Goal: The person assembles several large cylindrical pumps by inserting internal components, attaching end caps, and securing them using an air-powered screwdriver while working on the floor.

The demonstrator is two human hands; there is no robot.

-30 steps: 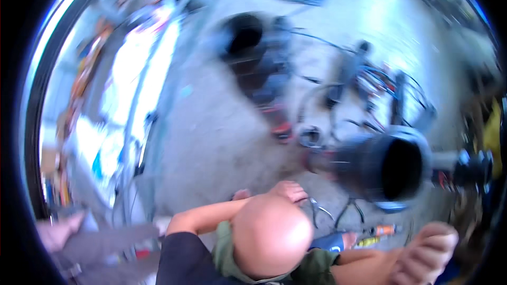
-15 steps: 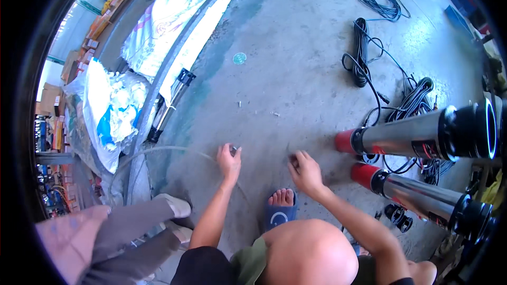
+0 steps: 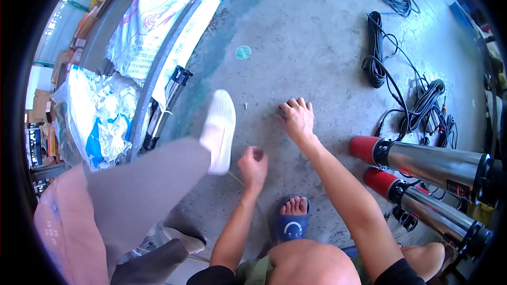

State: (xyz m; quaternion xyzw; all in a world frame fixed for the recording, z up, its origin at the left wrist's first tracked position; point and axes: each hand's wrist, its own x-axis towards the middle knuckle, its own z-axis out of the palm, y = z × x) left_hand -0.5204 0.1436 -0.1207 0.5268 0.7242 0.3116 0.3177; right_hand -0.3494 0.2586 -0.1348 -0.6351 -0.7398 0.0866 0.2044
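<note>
Concrete floor (image 3: 296, 37) spreading mid-frame | right hand (image 3: 299, 120) showing at centre, left hand (image 3: 253, 169) below, fingers half-curled on both, contents unclear | steel cylinders (image 3: 430, 164) standing lower right

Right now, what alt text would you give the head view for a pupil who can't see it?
A person's bare right hand reaches down over a grey floor, their left hand curled nearer the body. Another person's white shoe is just left of the hands; to the right are two red-ended silver cylinders and coiled black cables.
</note>
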